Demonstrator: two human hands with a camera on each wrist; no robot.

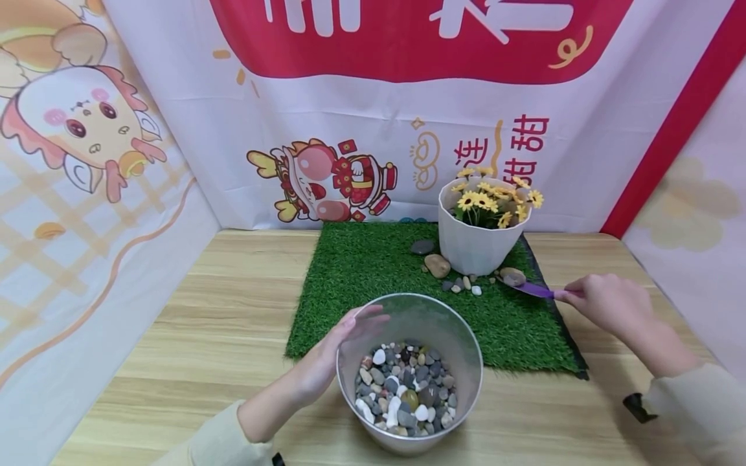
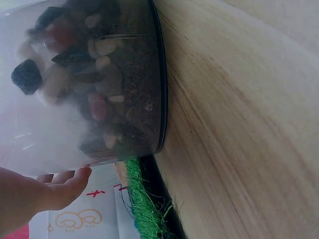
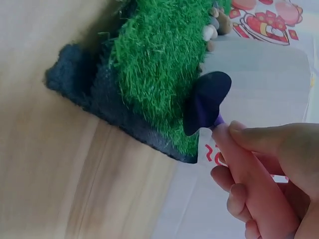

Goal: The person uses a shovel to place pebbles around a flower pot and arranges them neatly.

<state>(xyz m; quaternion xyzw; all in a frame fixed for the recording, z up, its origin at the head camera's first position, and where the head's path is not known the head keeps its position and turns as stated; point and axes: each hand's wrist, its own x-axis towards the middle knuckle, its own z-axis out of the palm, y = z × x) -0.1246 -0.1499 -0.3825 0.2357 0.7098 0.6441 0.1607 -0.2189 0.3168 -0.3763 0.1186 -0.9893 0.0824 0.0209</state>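
Observation:
My right hand point(image 1: 612, 301) grips a small trowel by its pink handle point(image 3: 254, 184). Its purple blade point(image 1: 533, 289) is low over the right side of the green turf mat point(image 1: 373, 272), at a brownish stone point(image 1: 513, 277); I cannot tell whether the stone lies on it. The right wrist view shows the blade's dark underside point(image 3: 207, 102). My left hand point(image 1: 320, 362) rests with extended fingers against the left side of a translucent bucket point(image 1: 469, 349). Pebbles point(image 1: 402, 388) of mixed colours fill its lower part; dark, soil-like matter point(image 2: 142, 94) shows through its wall.
A white flowerpot point(image 1: 469, 243) with yellow flowers point(image 1: 484, 200) stands at the mat's back right. Several loose stones, among them a tan one point(image 1: 437, 265) and a dark one point(image 1: 422, 246), lie around its base. Printed cloth point(image 1: 204, 129) borders the wooden table point(image 1: 221, 310).

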